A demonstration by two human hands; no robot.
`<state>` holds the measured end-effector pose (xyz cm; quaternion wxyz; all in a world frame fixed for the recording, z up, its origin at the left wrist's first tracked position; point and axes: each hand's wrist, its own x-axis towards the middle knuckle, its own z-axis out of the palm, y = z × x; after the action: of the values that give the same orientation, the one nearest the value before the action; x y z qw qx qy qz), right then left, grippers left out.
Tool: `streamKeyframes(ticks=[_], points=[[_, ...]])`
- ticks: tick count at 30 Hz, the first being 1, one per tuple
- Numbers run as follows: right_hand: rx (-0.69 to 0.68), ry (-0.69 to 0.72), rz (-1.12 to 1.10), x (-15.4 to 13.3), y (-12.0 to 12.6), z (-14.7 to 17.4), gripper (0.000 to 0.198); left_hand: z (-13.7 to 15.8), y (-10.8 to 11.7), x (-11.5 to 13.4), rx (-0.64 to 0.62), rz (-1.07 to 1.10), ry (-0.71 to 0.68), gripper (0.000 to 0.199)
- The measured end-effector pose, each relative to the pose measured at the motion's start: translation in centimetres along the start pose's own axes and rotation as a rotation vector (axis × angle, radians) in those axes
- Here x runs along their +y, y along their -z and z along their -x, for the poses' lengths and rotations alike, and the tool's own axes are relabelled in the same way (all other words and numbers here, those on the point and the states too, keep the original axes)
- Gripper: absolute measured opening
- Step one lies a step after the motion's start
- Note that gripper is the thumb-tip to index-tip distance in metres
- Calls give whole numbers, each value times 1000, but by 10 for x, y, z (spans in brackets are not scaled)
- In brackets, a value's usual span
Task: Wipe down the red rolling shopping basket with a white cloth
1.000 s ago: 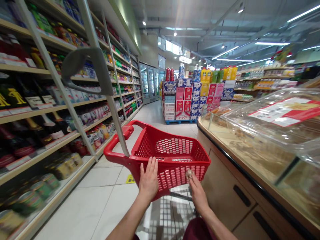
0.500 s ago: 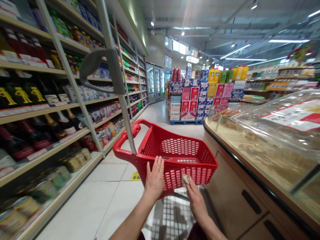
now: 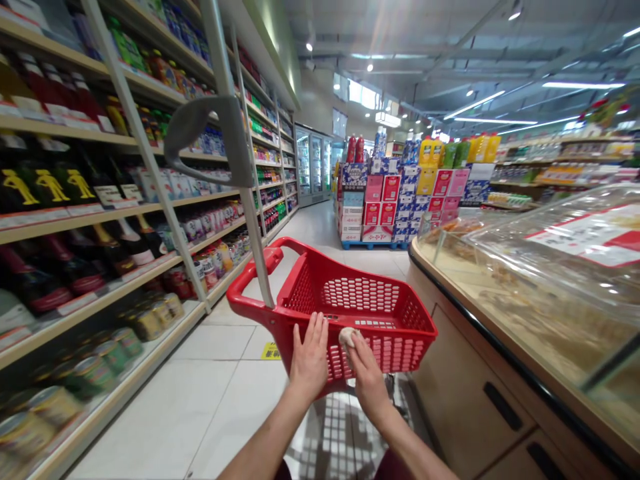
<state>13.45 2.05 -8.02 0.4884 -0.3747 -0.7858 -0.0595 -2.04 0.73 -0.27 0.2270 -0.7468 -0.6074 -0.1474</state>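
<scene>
The fingers of the right hand (image 3: 369,375) are closed on a pale cloth (image 3: 349,337), pressed against the near side of a red shopping cart (image 3: 407,350) at 12 o'clock. The left hand (image 3: 310,357), its fingers stretched slightly apart, lies flat on that side, at 8 o'clock from the cloth. Stocked shelves (image 3: 127,280) run from 9 to 11 o'clock; stacked cartons (image 3: 373,215) stand farther off.

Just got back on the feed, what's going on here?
The person's right hand holds what looks like a pale, crumpled cloth against the slotted near side of a red shopping cart. The left hand rests spread on the same side, near the rim. The cart stands between stocked shelves and a wood-panelled counter.
</scene>
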Motion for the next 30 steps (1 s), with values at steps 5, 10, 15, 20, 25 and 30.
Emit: streamKeyframes(ticks=[5,10,15,20,25,30], points=[[-14,89,12,0,-14,11,48,1,2,-4,-1,10,-16,65],[-54,58,-2,-6,-14,16,48,2,7,-6,-10,31,-41,65],[76,85,-2,-17,-19,-18,50,0,10,-5,-7,52,-7,61],[-9,158,-16,-18,-23,-1,52,1,10,-9,-17,61,-50,60],[73,12,-23,-23,-13,-37,51,2,9,-5,12,63,-6,59],[32,-49,18,14,8,-43,45,1,9,-6,-12,53,-1,60]])
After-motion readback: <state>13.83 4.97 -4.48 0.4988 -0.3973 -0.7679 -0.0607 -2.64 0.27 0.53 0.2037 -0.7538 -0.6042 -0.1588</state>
